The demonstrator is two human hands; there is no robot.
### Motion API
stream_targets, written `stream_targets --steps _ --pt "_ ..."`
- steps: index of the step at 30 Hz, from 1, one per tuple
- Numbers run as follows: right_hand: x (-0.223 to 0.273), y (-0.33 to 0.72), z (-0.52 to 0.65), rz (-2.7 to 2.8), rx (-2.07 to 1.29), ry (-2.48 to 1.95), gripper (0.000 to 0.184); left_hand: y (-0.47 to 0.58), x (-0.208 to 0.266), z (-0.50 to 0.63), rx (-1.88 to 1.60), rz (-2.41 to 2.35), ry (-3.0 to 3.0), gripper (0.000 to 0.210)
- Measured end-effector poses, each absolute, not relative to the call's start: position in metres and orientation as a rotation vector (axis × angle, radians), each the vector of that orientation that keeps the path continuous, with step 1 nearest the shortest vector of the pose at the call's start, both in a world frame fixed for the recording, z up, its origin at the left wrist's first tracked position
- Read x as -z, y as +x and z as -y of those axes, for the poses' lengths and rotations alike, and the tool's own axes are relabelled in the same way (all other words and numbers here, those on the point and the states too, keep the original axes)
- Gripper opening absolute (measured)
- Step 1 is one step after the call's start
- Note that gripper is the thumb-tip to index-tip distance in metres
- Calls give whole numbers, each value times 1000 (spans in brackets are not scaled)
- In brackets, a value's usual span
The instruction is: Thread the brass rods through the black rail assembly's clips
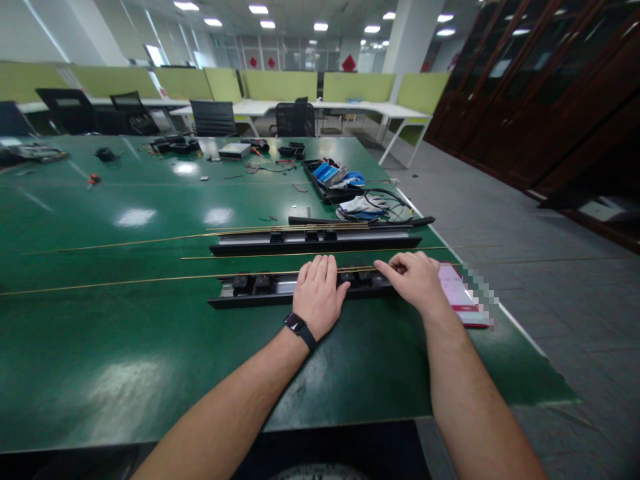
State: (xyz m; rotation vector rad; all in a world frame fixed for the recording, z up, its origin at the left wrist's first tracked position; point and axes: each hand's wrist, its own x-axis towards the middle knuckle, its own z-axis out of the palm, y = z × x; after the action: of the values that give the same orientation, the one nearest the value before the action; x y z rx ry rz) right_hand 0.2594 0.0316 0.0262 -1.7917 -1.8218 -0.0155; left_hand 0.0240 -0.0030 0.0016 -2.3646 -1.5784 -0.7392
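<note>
A black-edged metal rail [250, 302] lies lengthwise on the table, with several black blocks [243, 285] seated in its channel. My left hand [319, 293] rests across this rail, palm down with the fingers stretched out flat, and covers part of its middle. Along the rail runs a thin golden rod [150, 279], reaching far out to the left. Over the rail's right end, my right hand [415, 280] is closed in a pinch at the golden rod; its fingers partly hide the grip. Another golden rod [250, 255] lies just behind.
Farther back sits a second rail [320, 248] with more golden rods on it. A black tray [327, 193] of blue packages and some gloves [363, 205] are behind that. A white-and-red printed sheet [460, 297] lies near the green table's [175, 360] right edge.
</note>
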Motion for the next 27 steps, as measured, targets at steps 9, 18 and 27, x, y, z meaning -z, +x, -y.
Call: stream_targets --steps 9,18,27 --pt "-29 271 -33 1813 9 -1798 63 23 1 2 737 1577 -2357 58" --pt "-31 282 -35 1827 -21 -1820 62 23 1 2 745 1581 -2368 59" --pt "-32 288 -35 1830 -5 -1829 64 22 0 3 741 1580 -2372 59"
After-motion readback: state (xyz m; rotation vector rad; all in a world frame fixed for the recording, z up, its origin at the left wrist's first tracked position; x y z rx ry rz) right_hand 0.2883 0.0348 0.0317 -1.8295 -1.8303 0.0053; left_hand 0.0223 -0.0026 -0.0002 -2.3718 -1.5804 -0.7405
